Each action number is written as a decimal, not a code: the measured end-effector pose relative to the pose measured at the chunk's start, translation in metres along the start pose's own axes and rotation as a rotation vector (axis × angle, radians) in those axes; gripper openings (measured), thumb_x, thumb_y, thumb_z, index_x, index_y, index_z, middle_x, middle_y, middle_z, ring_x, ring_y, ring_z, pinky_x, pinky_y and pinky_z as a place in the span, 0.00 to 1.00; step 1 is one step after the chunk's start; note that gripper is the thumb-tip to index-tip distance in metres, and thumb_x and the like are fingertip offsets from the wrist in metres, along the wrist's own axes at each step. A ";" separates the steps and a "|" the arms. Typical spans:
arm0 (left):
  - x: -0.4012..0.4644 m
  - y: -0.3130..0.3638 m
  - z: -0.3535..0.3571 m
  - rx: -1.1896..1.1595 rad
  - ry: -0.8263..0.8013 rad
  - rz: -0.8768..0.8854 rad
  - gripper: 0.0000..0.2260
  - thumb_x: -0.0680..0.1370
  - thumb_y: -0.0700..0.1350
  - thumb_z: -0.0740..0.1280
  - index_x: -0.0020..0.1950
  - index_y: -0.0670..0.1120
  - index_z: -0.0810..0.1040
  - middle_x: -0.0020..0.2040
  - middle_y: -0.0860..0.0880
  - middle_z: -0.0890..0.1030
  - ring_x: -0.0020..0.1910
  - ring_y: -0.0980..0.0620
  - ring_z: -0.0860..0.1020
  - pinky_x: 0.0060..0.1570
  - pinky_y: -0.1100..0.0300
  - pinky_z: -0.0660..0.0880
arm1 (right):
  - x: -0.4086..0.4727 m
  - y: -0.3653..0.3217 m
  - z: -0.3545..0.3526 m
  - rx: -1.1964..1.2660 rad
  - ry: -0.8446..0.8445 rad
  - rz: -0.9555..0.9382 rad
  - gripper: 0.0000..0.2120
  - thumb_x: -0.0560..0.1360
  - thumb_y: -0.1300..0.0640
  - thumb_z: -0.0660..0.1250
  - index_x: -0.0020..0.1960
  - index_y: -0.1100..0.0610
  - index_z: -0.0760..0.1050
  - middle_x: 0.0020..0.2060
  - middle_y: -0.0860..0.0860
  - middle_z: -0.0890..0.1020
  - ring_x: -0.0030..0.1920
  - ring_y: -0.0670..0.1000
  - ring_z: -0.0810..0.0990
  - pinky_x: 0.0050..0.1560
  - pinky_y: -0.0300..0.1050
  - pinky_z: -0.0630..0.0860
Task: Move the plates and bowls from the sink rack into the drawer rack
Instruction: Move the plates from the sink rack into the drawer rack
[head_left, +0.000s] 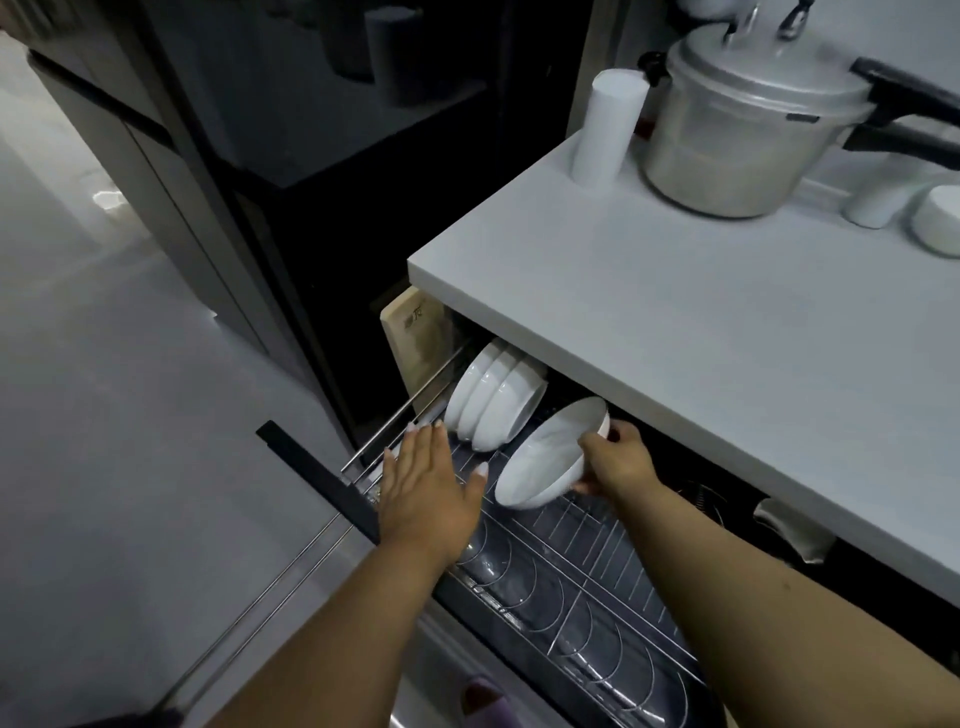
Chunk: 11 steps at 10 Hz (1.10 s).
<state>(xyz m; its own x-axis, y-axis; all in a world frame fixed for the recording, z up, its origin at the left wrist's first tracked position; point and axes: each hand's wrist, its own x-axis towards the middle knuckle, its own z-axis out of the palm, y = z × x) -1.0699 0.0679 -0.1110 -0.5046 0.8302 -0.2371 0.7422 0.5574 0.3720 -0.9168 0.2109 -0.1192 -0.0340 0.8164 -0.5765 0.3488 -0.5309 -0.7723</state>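
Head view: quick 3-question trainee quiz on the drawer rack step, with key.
1. Which hand holds the bowl?
2. True or false: the left hand grips a plate.
3. How many bowls already stand in the rack: A) none B) three C) six?

Key: 1. The right hand, fingers at its rim. 2. False; it is open, flat above the rack. 3. B.

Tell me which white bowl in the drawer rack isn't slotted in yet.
The bowl gripped by the right hand, tilted above the wires. The other three bowls stand nested on edge at the drawer rack's far end.
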 end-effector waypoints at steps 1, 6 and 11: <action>0.008 -0.002 0.005 0.082 0.033 0.039 0.33 0.81 0.62 0.45 0.78 0.46 0.38 0.79 0.48 0.39 0.77 0.53 0.35 0.75 0.51 0.33 | 0.020 -0.005 0.014 -0.081 0.016 -0.030 0.28 0.69 0.55 0.66 0.68 0.52 0.66 0.55 0.56 0.80 0.50 0.62 0.81 0.39 0.60 0.82; 0.009 -0.011 0.015 0.015 0.069 0.075 0.33 0.78 0.63 0.42 0.79 0.48 0.40 0.80 0.51 0.45 0.78 0.54 0.42 0.73 0.54 0.34 | 0.072 -0.034 0.066 -0.481 -0.005 -0.036 0.12 0.75 0.49 0.61 0.44 0.58 0.73 0.49 0.60 0.82 0.50 0.61 0.80 0.58 0.54 0.77; 0.011 -0.012 0.015 -0.031 0.054 0.081 0.36 0.74 0.63 0.41 0.79 0.48 0.44 0.80 0.50 0.51 0.78 0.53 0.48 0.73 0.56 0.36 | 0.100 -0.048 0.094 -0.775 -0.133 -0.092 0.19 0.82 0.53 0.53 0.61 0.63 0.75 0.61 0.63 0.77 0.60 0.61 0.77 0.62 0.51 0.74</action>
<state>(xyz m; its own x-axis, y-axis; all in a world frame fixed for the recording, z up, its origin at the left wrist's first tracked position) -1.0783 0.0706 -0.1319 -0.4676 0.8700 -0.1567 0.7680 0.4875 0.4154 -1.0247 0.2963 -0.1648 -0.1887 0.7894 -0.5841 0.8904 -0.1133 -0.4408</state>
